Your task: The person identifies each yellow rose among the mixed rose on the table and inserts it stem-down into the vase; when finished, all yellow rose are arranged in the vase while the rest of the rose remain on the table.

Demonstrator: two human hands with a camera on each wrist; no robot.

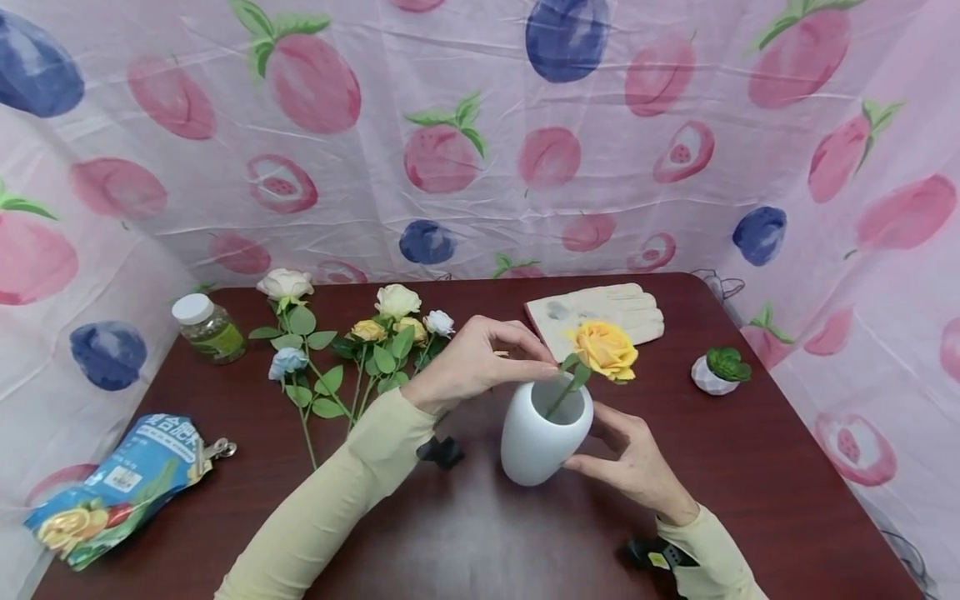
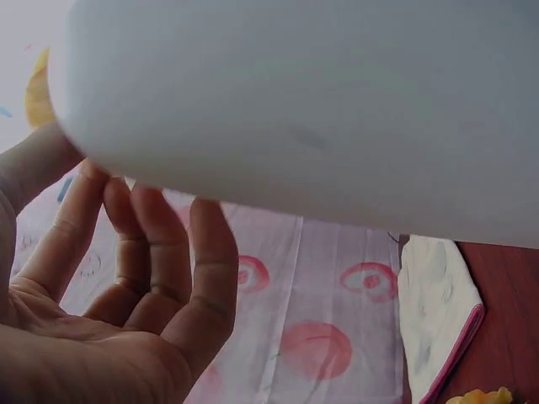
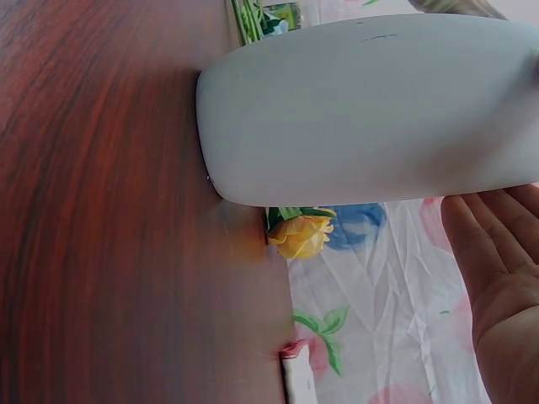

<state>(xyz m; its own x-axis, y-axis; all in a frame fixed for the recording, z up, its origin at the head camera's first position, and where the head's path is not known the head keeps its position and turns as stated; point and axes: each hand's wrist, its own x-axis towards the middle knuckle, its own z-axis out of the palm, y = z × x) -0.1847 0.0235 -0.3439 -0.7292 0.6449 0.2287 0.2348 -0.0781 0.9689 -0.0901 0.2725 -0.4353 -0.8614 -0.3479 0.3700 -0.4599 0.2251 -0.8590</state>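
Observation:
A white vase (image 1: 536,442) stands on the table, and a yellow rose (image 1: 602,350) leans out of its mouth to the right. My left hand (image 1: 480,358) is over the rim, its thumb and forefinger pinching the rose's stem by the leaves. In the left wrist view the vase (image 2: 303,109) hides those fingertips. From the right, my right hand (image 1: 633,462) holds the vase, thumb in front and fingers behind. The right wrist view shows the fingers (image 3: 476,240) against the vase's side (image 3: 362,118).
Several artificial flowers (image 1: 382,358) lie at the left back. A lidded jar (image 1: 210,329) and a blue pouch (image 1: 123,487) with a clip are farther left. Gloves (image 1: 637,312) lie behind the vase, a small potted succulent (image 1: 720,371) to the right. A fruit-print cloth (image 1: 480,233) hangs around the table.

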